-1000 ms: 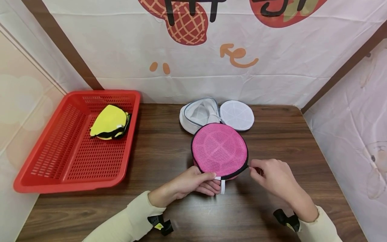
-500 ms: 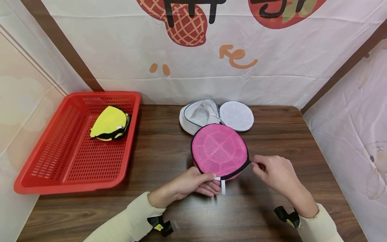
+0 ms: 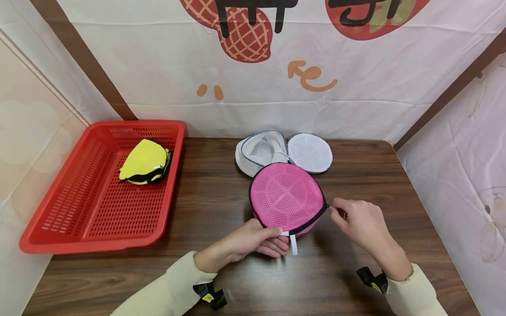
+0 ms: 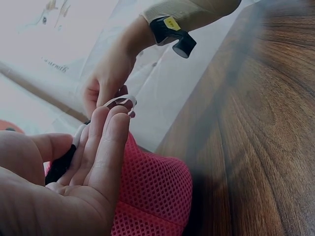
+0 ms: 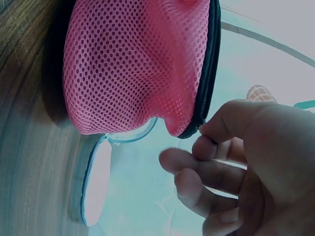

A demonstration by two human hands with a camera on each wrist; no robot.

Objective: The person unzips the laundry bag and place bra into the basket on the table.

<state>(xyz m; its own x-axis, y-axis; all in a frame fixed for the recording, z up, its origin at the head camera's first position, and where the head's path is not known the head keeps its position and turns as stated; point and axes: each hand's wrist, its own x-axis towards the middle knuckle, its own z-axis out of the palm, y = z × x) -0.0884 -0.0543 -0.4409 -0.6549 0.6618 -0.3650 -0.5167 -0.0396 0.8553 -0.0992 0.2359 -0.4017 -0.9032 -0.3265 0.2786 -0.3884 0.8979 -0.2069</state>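
A round pink mesh laundry bag (image 3: 286, 191) with a black zipper (image 5: 209, 73) around its top stands on the table in front of me. My left hand (image 3: 258, 239) pinches the near rim beside a white fabric loop (image 3: 294, 245), thumb on top and fingers underneath. At the bag's right side, my right hand (image 3: 361, 221) pinches the zipper pull (image 3: 328, 206) between thumb and forefinger, drawing that edge out to a point. In the right wrist view the other fingers are loosely bent, and the zipper beside the pull looks closed.
Behind the pink bag sits an unzipped white bag (image 3: 247, 160), its round white lid (image 3: 310, 152) folded out to the right. A red plastic basket (image 3: 168, 210) on the left holds a folded yellow and black bag (image 3: 144, 160). A printed cloth (image 3: 158, 57) hangs behind the table.
My right hand has moved a little away from me along the bag's right rim with the zipper pull. The rim there now pulls out to a point. My left hand stays put.
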